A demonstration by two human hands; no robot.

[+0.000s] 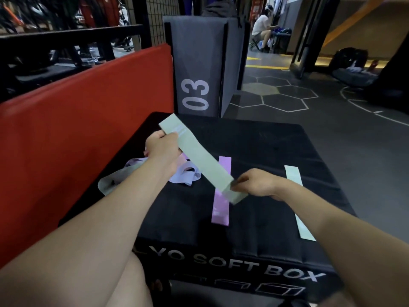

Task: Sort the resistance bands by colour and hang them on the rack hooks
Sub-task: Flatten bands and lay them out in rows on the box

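A pale green resistance band (199,156) is stretched flat between both hands above the black soft box (254,138). My left hand (162,147) grips its far end. My right hand (256,182) pinches its near end. Under it a pink band (221,207) lies flat on the box. A second pale green band (297,202) lies flat near the box's right edge, partly hidden by my right forearm. A loose heap of lilac bands (188,176) and a grey-green one (110,182) sits at the left, behind my left arm.
A red padded mat (77,120) stands along the left of the box. A grey box marked 03 (199,63) stands behind it. Black metal racking (73,34) runs at the far left. Open dark floor (343,129) lies to the right, where a person sits far back.
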